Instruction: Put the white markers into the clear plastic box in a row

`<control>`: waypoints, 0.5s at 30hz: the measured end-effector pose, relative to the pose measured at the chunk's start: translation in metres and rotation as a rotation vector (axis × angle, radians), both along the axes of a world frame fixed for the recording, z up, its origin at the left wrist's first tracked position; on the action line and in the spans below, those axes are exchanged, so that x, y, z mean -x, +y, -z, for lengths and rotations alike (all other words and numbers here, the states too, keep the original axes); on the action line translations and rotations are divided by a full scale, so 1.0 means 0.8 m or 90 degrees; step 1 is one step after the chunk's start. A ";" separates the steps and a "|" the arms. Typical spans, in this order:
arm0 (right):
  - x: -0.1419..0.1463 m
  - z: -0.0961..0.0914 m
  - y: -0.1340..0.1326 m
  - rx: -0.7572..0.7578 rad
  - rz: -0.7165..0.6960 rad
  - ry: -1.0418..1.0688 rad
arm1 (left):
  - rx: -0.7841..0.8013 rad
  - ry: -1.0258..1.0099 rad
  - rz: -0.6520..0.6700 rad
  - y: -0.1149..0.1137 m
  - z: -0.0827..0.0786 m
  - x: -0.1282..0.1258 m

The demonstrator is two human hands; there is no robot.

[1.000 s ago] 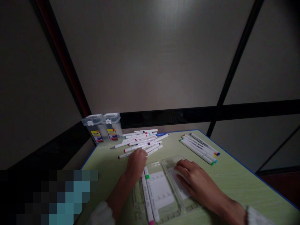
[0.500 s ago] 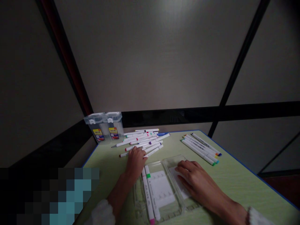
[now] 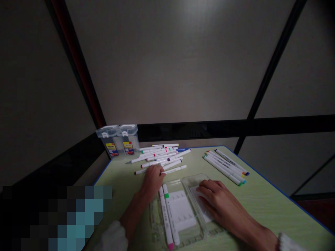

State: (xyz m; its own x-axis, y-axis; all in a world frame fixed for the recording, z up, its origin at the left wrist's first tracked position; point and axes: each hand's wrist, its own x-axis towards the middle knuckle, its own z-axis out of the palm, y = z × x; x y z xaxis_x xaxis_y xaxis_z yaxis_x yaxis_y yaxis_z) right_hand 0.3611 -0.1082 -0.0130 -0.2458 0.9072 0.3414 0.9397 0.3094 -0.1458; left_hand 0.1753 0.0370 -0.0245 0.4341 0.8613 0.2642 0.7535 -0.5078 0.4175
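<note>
My left hand reaches into a loose heap of white markers and its fingers close on one white marker at the heap's near edge. My right hand lies flat, fingers spread, on the right half of an opened clear plastic case. Two white markers, one with a green band and one with a pink end, lie side by side in the case's left half beside a white paper insert.
Two clear lidded boxes with yellow labels stand at the far left corner of the green table. A neat row of markers with coloured ends lies at the right. Dark panelled walls close in behind; a blurred patch covers the lower left.
My left hand has crept slightly forward into the heap and closed on a marker, which has shifted a little to the right. My right hand has stayed put on the case.
</note>
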 end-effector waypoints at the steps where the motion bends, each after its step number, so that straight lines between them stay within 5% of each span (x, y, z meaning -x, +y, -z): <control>1: -0.001 0.001 0.000 -0.003 0.001 0.001 | 0.021 -0.030 0.004 0.000 -0.002 0.000; 15: 0.005 0.004 -0.001 0.027 -0.008 0.027 | 0.358 -0.443 0.126 -0.001 -0.008 -0.009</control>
State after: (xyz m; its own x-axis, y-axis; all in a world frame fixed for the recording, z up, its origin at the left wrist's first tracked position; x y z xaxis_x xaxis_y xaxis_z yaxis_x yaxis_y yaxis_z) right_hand 0.3568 -0.1090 -0.0162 -0.2431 0.9182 0.3129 0.9283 0.3137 -0.1994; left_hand 0.1824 0.0366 -0.0181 0.4871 0.8692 0.0854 0.1606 -0.1852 0.9695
